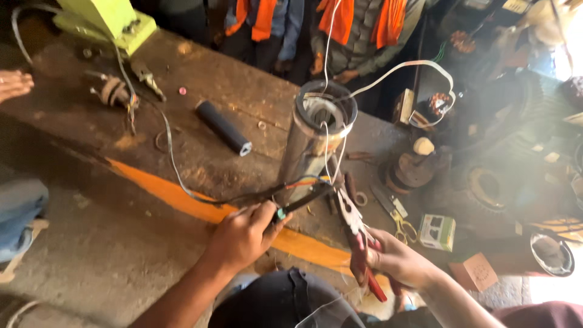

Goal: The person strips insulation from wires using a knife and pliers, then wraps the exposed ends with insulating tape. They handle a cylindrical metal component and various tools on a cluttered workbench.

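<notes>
At the near edge of a worn workbench [200, 91] with an orange stripe [182, 197] along its rim, a tall metal cylinder [310, 152] stands almost upright, its open top showing a wound core and thin white wires [388, 71] looping out of it. The left hand [243, 234] sits just below and to the left of the cylinder's base, fingers [267, 215] curled tight round a bundle of dark cable [200, 197]; the cable's coloured strands run past the thumb to the foot of the cylinder. The right hand [395, 261] is lower and to the right, closed on the red handles of a pair of pliers [355, 228], whose pale metal nose points up toward the cable end beside the cylinder; whether the nose bites the strands cannot be told. The two hands lie near each other, with the cylinder's base between and just above them. On the bench behind lie a short dark tube [223, 127], a green machine [109, 21] at the far left corner, and yellow-handled scissors [401, 228] with a small green box [437, 232] to the right. People in orange vests [364, 24] stand across the bench, and another person's hand [13, 84] shows at the left edge.
</notes>
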